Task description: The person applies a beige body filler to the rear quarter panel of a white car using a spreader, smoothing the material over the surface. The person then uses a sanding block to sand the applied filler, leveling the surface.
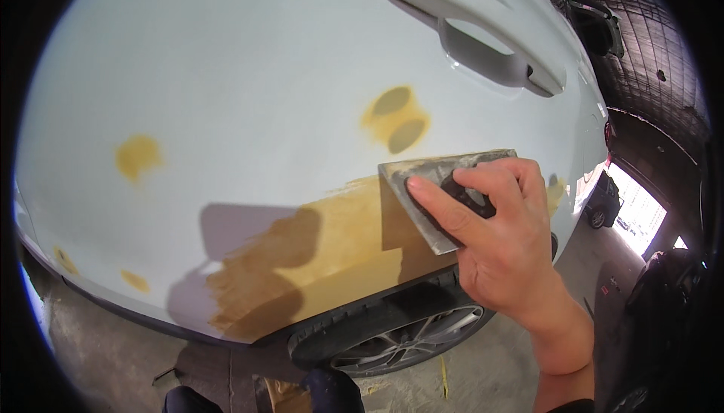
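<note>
My right hand (501, 224) is closed round a flat grey filler spreader (426, 194), a stained plate with a straight edge and a dark area under my fingers. One finger lies extended along its face. The spreader is against or just over the white car panel (249, 96); any gap between them is hard to judge. Next to it, a broad patch of yellow-tan filler (343, 224) covers the panel above the wheel, with streaky brushed-out edges at its left. My left hand is out of view.
A grey door handle (483, 36) juts out above. Several smaller yellow spots (138, 156) dot the panel, one pair with grey ovals (396, 119). Below are the wheel (407, 345) and concrete floor (83, 337). A dark car (602, 200) stands by the bright doorway (639, 213).
</note>
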